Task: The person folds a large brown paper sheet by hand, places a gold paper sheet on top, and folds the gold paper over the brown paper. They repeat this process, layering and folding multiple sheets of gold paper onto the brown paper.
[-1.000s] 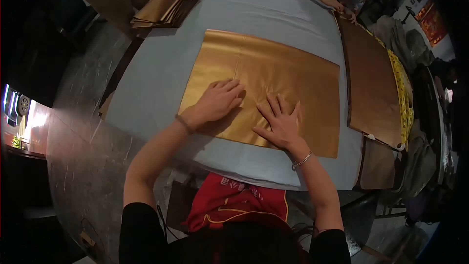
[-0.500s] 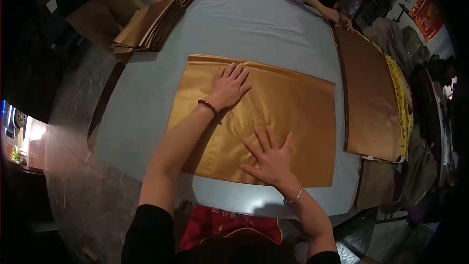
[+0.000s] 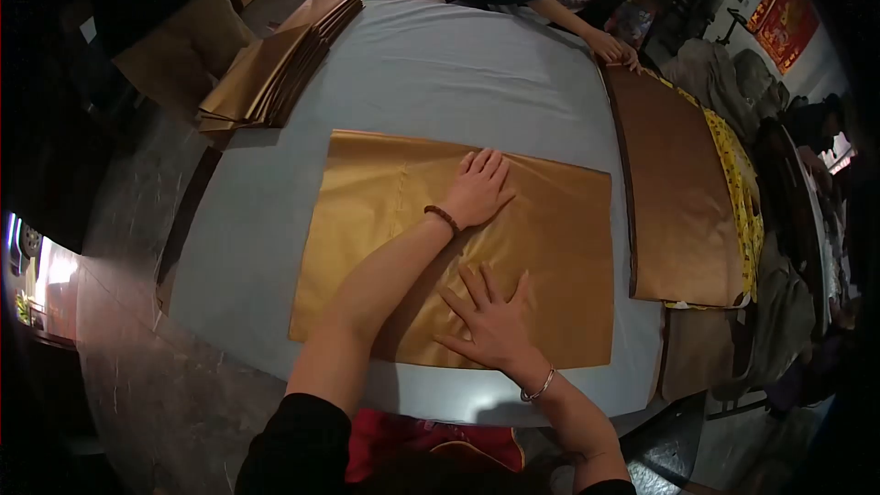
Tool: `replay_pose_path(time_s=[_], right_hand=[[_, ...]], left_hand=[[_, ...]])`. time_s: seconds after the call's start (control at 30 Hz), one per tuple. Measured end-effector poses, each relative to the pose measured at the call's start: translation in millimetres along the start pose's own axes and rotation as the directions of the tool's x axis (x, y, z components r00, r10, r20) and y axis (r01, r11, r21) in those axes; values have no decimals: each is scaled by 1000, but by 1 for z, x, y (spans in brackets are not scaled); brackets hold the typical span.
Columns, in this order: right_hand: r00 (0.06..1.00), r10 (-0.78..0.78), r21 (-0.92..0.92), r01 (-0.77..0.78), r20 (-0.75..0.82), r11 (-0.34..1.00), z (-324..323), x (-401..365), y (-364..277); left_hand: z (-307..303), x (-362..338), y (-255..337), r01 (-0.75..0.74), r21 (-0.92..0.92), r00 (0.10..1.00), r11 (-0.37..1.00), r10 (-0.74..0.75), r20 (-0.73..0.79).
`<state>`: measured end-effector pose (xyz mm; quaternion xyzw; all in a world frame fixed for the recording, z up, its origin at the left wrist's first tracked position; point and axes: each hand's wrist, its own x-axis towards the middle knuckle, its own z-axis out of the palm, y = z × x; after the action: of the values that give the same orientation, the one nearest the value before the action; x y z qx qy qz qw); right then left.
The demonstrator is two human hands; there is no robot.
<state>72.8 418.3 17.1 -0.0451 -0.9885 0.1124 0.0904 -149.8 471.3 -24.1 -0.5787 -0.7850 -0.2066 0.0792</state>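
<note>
A shiny golden-brown rectangle of fabric [image 3: 367, 192] lies spread on the table's pale blue cover [image 3: 431, 60]. My left hand [image 3: 477, 191] rests flat on it near its far edge, fingers held out, with a dark bead bracelet at the wrist. Closer to me, my right hand [image 3: 495, 316] presses flat on the near part of the cloth, fingers spread. Neither hand grips anything. Faint wrinkles run through the cloth between the hands, and a crease line shows on its left part.
Folded golden-brown pieces [image 3: 284, 64] are piled at the far left corner. Along the right edge lies a brown stack [image 3: 678, 183] over yellow patterned material [image 3: 733, 165]. Another person's hands [image 3: 616, 50] touch that stack's far end. Someone stands at the far left [image 3: 183, 46].
My left hand has slid rightward across the cloth, and wrinkles near the hands look smoother. My right hand stays at about the same spot on the cloth. The whole view has shifted slightly.
</note>
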Motion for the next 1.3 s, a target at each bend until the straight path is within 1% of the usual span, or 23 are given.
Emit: replay_pose_path(time_s=[0.07, 0.13, 0.23, 0.3, 0.37, 0.4, 0.47, 0.5, 0.53, 0.6, 0.63, 0.67, 0.73, 0.77, 0.87, 0.9, 0.93, 1.0, 1.03, 1.07, 1.1, 1.17, 1.3], right_hand=[[1000, -9, -4, 9, -9, 1000, -1, 2, -1], [999, 21, -10, -21, 43, 1000, -2, 0, -1], [999, 30, -11, -30, 33, 999, -2, -1, -1], [999, 26, -8, -26, 22, 1000, -1, -3, 0], [1000, -2, -36, 2, -24, 999, 3, -4, 2], [1000, -7, -35, 7, -25, 999, 3, -4, 2], [1000, -4, -40, 3, -23, 999, 3, -4, 2], [1000, -5, -31, 5, -12, 1000, -1, -4, 0], [1000, -11, -30, 11, -16, 999, -1, -4, 1], [1000, 7, -15, -7, 27, 1000, -3, -4, 1], [999, 23, -7, -23, 47, 1000, -2, -4, 0], [999, 17, -12, -16, 38, 1000, -3, -4, -1], [999, 17, -30, -16, 44, 999, -4, -5, 0], [1000, -4, -53, 4, 3, 999, -1, -6, 1], [1000, 2, -41, -2, 19, 999, -3, -5, -1], [999, -16, -37, 14, -50, 999, 0, -6, -1], [998, -15, -41, 13, -59, 999, 1, -5, -1], [999, -17, -71, 15, -29, 997, 1, -6, -1], [999, -15, -73, 13, -30, 997, 0, -6, 0], [1000, -11, -54, 10, -16, 998, -1, -6, -1], [1000, -5, -37, 5, 1, 999, -2, -6, -1], [998, 19, -26, -18, 52, 999, -4, -5, -1], [995, 31, -13, -30, 94, 999, -7, -2, -3]], left_hand=[[4, 6, -1, -32, -31, 999, 999, 32, 9], [-4, 5, -8, -65, -83, 995, 994, 70, 65], [-18, -7, -37, -12, 13, 997, 1000, 11, 82], [-32, -18, -64, 16, 8, 991, 1000, -17, 130], [-51, -28, -85, 145, 77, 966, 986, -158, 205], [-58, -33, -95, 148, 81, 966, 986, -161, 202], [-72, -43, -112, 269, 176, 926, 947, -305, 224], [-79, -48, -119, 287, 238, 911, 928, -341, 233], [-82, -53, -127, 290, 243, 911, 926, -345, 228], [-87, -61, -139, 411, 289, 875, 865, -463, 141], [-90, -64, -143, 466, 252, 851, 848, -507, 134], [-92, -65, -145, 466, 254, 854, 847, -506, 121], [-91, -68, -149, 563, 301, 794, 770, -605, 63], [-90, -65, -149, 582, 328, 767, 744, -636, 83], [-74, -59, -137, 577, 404, 786, 710, -617, -38], [-71, -57, -117, 516, 344, 845, 784, -532, -54], [-69, -55, -93, 443, 284, 894, 851, -441, -72], [-65, -57, -40, 301, 181, 953, 936, -303, -19], [-62, -62, -15, 238, 183, 970, 954, -243, 6], [-58, -68, 3, 172, 182, 983, 968, -181, 35], [-51, -73, 17, 169, 176, 983, 970, -178, 37], [-42, -82, 32, 16, 65, 1000, 998, -18, 22], [-37, -87, 32, -1, 70, 999, 998, -1, 33]])
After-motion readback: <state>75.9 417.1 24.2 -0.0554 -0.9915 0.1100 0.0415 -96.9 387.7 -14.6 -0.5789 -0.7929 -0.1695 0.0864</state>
